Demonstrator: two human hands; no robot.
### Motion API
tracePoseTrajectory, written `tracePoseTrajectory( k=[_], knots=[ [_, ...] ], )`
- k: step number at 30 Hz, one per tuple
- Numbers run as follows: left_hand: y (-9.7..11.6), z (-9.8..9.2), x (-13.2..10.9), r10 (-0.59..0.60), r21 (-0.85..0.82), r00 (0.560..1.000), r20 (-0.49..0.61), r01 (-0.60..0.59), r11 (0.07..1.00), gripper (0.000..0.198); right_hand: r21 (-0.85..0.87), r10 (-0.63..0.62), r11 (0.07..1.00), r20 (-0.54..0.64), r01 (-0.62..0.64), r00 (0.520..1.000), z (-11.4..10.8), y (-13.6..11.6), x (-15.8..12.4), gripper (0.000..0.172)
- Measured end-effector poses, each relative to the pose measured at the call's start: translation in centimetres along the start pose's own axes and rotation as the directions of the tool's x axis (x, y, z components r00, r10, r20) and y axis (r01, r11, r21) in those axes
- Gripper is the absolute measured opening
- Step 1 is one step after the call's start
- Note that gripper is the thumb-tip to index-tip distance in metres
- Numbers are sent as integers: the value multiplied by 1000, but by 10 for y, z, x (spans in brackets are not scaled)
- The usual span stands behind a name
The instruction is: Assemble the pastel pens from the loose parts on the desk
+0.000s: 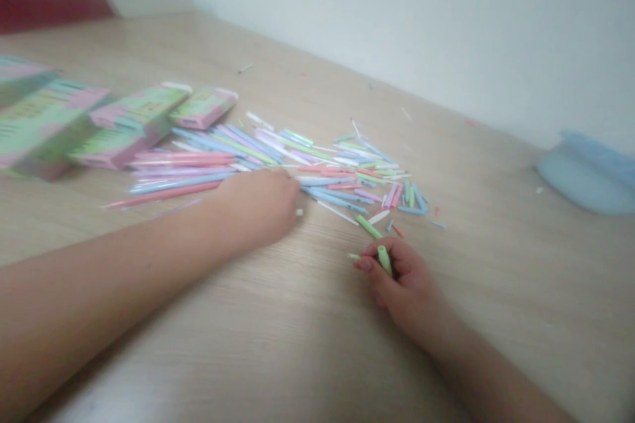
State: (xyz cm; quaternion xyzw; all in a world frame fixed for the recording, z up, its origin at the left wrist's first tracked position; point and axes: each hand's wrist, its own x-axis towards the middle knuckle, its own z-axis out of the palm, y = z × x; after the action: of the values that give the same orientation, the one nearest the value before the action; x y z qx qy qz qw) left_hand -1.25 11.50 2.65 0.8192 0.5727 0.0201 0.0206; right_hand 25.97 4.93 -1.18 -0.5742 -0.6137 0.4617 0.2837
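Note:
My left hand point(265, 205) rests palm down at the near edge of a pile of pastel pen parts point(342, 195). Its fingers curl under and are mostly hidden. A small white bit point(299, 212) shows at the knuckles; what the hand holds I cannot make out. My right hand point(407, 284) is closed around a light green pen cap point(383, 259), with a small green piece point(354, 256) at the fingertips. Just beyond it is a green tube point(368, 227); whether the fingers touch it is unclear. The picture is blurred.
Several pink and green cartons point(143, 112) lie at the left beside a bundle of coloured pens point(178, 168). Short caps and tubes point(409, 195) are scattered right of the pile. A pale blue pouch-like object point(590, 175) lies at the far right, near the white wall point(397, 26).

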Motion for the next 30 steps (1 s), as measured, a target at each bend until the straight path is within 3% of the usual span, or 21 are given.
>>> tracePoseTrajectory(
  k=[8, 14, 19, 24, 30],
  knots=[
    [-15, -5, -4, 21, -15, 998, 55, -20, 1000, 7, 24, -34, 999, 1, 34, 999, 1, 3, 1, 26],
    [5, 1, -1, 218, -41, 974, -60, -221, 974, 15, -40, -52, 998, -49, 50, 997, 3, 6, 0, 30],
    [25, 9, -8, 410, -317, 893, -188, -450, 835, 22, -118, -140, 985, -158, 122, 977, 1, 9, 0, 33],
    [28, 12, -12, 458, -518, 874, -161, -470, 714, 23, -217, -233, 957, -182, 192, 955, 0, 9, -1, 29],
    [26, 19, -10, 465, -539, 863, -196, -491, 684, 23, -262, -295, 937, -250, 229, 922, -1, 11, -5, 31]
  ],
)
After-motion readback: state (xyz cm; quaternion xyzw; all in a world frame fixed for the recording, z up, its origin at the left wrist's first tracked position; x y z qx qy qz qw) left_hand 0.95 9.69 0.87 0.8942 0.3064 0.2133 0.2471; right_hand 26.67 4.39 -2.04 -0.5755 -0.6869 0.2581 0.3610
